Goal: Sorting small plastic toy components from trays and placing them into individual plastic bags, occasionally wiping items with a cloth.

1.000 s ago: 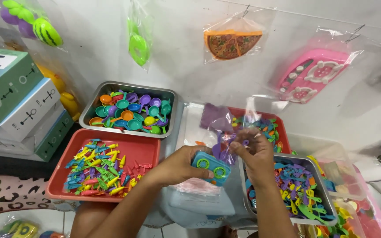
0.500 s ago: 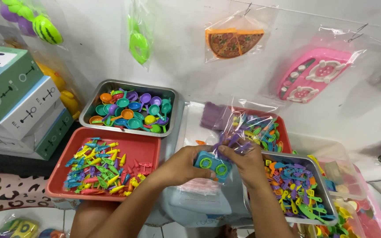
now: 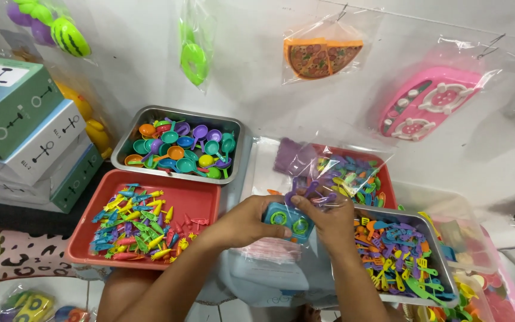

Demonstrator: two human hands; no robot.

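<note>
Blue plastic, a small toy stove (image 3: 287,219) with green rings on top, sits pinched between both hands at the middle of the view, above a clear bag (image 3: 269,253) of pink pieces. The left hand (image 3: 247,219) comes in from below left, forearm angled up, its fingers curled together round the stove's left end. The right hand (image 3: 328,219) rises from below, wrist bent, with its fingertips closed on the stove's right top edge and on a few purple utensils (image 3: 312,192) that stick up just behind it. A crinkled clear bag (image 3: 335,170) stands open right behind the hands, touching the purple pieces.

Room is tight. A red tray (image 3: 193,200) of small coloured bits lies just left of the left wrist; a steel pan (image 3: 238,143) of toy pans and ladles sits behind that. A second steel pan (image 3: 442,280) full of toy cutlery presses against the right forearm, and another red tray (image 3: 387,189) lies behind the bag. Stacked boxes (image 3: 28,137) close off the far left. Bagged toys hang on the white wall (image 3: 251,77) beyond. Free space is only straight up from the hands
</note>
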